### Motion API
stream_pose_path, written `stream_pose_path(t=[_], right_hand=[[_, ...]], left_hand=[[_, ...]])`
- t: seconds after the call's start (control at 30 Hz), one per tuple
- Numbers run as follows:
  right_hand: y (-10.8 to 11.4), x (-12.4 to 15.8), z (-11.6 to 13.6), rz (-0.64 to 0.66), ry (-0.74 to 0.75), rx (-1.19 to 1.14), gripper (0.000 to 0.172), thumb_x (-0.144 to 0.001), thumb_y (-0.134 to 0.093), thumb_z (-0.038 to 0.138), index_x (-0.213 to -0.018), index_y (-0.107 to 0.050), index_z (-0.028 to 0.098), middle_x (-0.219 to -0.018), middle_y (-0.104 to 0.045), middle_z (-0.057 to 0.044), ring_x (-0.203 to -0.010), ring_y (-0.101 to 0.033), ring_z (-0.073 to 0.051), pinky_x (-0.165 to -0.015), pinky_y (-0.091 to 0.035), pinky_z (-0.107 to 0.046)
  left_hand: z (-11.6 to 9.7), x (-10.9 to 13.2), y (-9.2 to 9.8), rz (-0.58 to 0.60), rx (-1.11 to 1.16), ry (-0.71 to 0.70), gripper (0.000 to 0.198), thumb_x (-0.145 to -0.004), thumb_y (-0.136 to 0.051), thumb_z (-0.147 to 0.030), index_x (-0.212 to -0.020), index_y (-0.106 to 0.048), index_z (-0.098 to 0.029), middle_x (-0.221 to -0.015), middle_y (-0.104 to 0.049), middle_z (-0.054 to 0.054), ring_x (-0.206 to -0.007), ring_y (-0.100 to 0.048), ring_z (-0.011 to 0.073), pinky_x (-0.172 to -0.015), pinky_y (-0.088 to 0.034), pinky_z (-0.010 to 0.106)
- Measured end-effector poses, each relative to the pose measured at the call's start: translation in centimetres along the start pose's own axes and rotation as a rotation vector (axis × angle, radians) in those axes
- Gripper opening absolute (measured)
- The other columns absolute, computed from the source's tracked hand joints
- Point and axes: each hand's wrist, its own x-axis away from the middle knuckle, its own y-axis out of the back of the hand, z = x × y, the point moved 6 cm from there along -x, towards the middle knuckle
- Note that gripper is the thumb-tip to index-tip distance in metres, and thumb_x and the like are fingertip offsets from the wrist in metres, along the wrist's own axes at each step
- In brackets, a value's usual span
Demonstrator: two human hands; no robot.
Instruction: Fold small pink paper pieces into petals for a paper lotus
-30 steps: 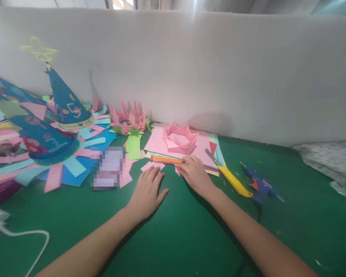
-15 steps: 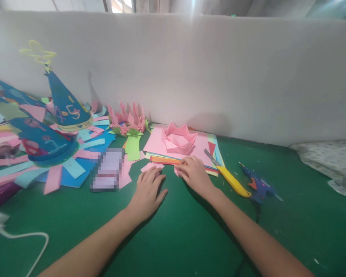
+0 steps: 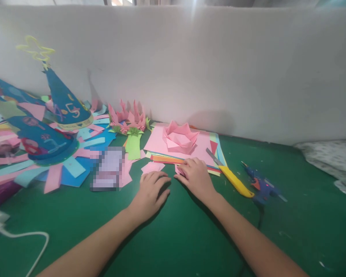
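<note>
My left hand (image 3: pixel 150 195) is over the green table, fingers loosely bent and thumb apart, holding nothing. Just beyond its fingertips lie small pieces of pink paper (image 3: pixel 152 167). The fingers and thumb of my right hand (image 3: pixel 196 177) close around another small pink paper piece (image 3: pixel 177 168), mostly hidden by them. Behind that hand, a folded pink paper lotus (image 3: pixel 180 137) sits on a stack of coloured paper sheets (image 3: pixel 154 140). To the right, a yellow utility knife (image 3: pixel 236 182) lies with its blade out against the stack.
A blue hot glue gun (image 3: pixel 263 188) lies right of the knife. At left are a phone (image 3: pixel 108 169), blue paper cone hats (image 3: pixel 62 98) with paper strips, and a white cable (image 3: pixel 29 234). A pink paper crown (image 3: pixel 128 117) stands near the white wall (image 3: pixel 248 69).
My left hand has shifted slightly right, its fingertips coming off the pink pieces. My right hand stays around its paper piece. The view has tilted down a little.
</note>
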Motion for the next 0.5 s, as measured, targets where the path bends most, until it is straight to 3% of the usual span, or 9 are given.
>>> stream_pose_path(t=[0.23,0.37,0.5], right_hand=[[0.1,0.0,0.0,-0.01,-0.019,-0.046,0.015,-0.086,-0.057,0.032,-0.086,-0.066,0.02,-0.087,-0.061,-0.006,-0.084,-0.048,-0.022,-0.071,-0.031,-0.035],[-0.1,-0.1,-0.2,-0.008,-0.034,-0.051,0.016,-0.088,-0.053,0.028,-0.087,-0.067,0.021,-0.085,-0.062,-0.006,-0.082,-0.048,-0.021,-0.07,-0.031,-0.034],[-0.1,0.0,-0.6,-0.021,-0.059,-0.083,0.018,-0.089,-0.052,0.026,-0.083,-0.068,0.02,-0.082,-0.063,-0.006,-0.081,-0.05,-0.02,-0.07,-0.032,-0.033]], left_hand=[[-0.8,-1.0,-0.5,0.057,-0.027,-0.007,0.026,-0.088,-0.047,-0.022,-0.112,-0.055,-0.023,-0.118,-0.058,0.005,-0.11,-0.048,0.0237,-0.092,-0.035,0.042],[-1.6,-2.3,-1.5,0.108,-0.091,-0.041,0.034,-0.085,-0.05,-0.021,-0.119,-0.051,-0.02,-0.123,-0.056,0.01,-0.111,-0.047,0.0268,-0.091,-0.035,0.045],[-1.6,-3.2,-2.3,0.124,-0.088,-0.036,0.027,-0.084,-0.051,-0.019,-0.111,-0.054,-0.019,-0.119,-0.058,0.008,-0.11,-0.047,0.027,-0.088,-0.036,0.045]])
